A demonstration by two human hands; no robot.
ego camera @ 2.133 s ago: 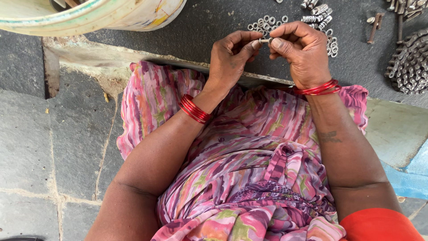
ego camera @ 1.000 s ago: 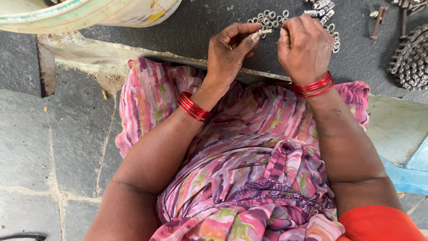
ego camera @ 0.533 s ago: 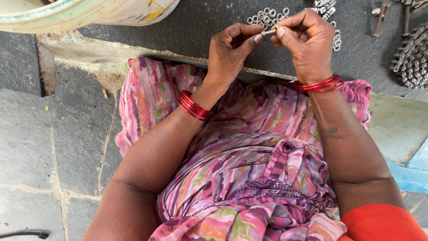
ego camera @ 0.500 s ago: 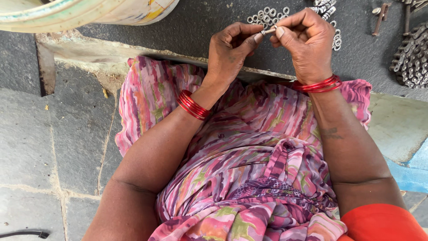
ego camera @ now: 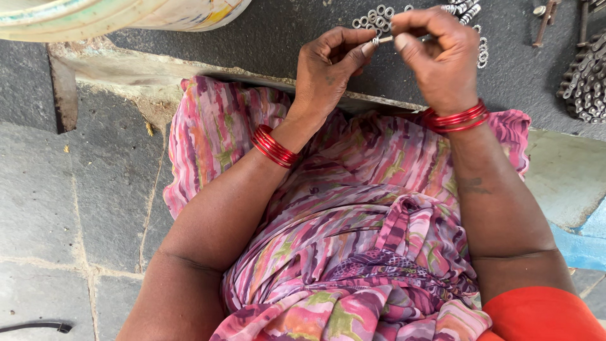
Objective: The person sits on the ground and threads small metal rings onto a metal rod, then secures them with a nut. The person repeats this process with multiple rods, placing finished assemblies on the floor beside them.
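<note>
My left hand (ego camera: 328, 66) and my right hand (ego camera: 435, 53) meet over the dark stone slab (ego camera: 284, 38), both pinching one small metal bolt (ego camera: 382, 40) between thumb and fingertips. The left fingertips hold the end with a washer on it; the right fingers pinch the other end. Just behind the hands lies a pile of loose metal washers (ego camera: 375, 16). A cluster of small bolts (ego camera: 461, 7) lies beyond my right hand. Red bangles ring both wrists.
A pale plastic tub (ego camera: 113, 16) stands at the top left. A coiled metal chain (ego camera: 584, 79) and a rusty tool (ego camera: 546, 19) lie at the top right. My lap, in pink patterned cloth (ego camera: 353, 221), fills the middle. Grey floor slabs (ego camera: 69, 202) lie to the left.
My right hand reached back to the parts pile, then came forward to meet the left hand again. Both hands now sit slightly higher in view, still pinching the bolt.
</note>
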